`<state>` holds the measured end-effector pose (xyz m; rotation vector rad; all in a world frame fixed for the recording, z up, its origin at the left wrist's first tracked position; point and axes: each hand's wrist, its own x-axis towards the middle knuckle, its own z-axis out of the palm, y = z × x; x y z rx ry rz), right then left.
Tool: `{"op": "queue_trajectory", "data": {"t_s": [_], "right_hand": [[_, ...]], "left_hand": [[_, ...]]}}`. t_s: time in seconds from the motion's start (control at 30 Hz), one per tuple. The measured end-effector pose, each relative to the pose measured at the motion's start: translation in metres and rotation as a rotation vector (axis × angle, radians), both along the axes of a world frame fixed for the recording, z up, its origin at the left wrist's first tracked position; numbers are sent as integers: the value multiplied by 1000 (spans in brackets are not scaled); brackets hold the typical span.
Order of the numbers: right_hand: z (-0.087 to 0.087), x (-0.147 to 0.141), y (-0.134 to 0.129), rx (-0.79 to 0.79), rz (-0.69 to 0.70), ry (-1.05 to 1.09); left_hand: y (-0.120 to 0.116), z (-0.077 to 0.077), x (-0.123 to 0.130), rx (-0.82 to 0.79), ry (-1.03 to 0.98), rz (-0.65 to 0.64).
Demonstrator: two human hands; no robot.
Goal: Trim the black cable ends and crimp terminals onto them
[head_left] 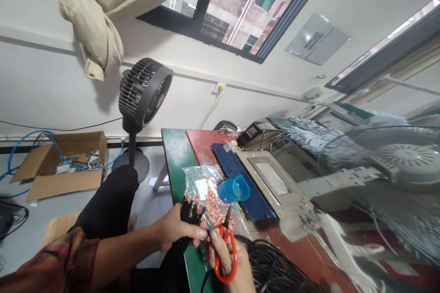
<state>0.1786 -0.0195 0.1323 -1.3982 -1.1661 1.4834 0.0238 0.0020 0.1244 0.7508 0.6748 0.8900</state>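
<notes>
Gripping black cable bundle (187, 219) in left hand (177, 229) | right hand (230, 261) grasping orange scissors (225, 256) | blue cup (234, 189) nearby

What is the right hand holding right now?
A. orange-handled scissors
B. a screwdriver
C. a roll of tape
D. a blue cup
A: the right hand has its fingers through the loops of the orange-handled scissors, while the left hand grips a bundle of black cables.

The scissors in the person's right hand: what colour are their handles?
The scissors have orange-red handles, seen best in the head view.
</notes>
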Motion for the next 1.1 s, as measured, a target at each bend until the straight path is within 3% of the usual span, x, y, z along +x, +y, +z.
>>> {"op": "queue_trajectory", "data": {"t_s": [0.2,0.37,0.67,0.9,1.1], "right_hand": [[8,-8,-7,-233,-91,284],[9,-8,-8,-337,-112,351],[5,-12,-4,-181,-133,280],[0,-8,-3,-64,4,79],[0,-12,-6,200,-164,-201]], "left_hand": [[0,5,0,18,-51,-49],[-2,7,0,-15,-82,-64],[-4,4,2,-37,-57,10],[-3,1,5,-76,-68,52],[-2,3,4,-84,-80,65]]}}
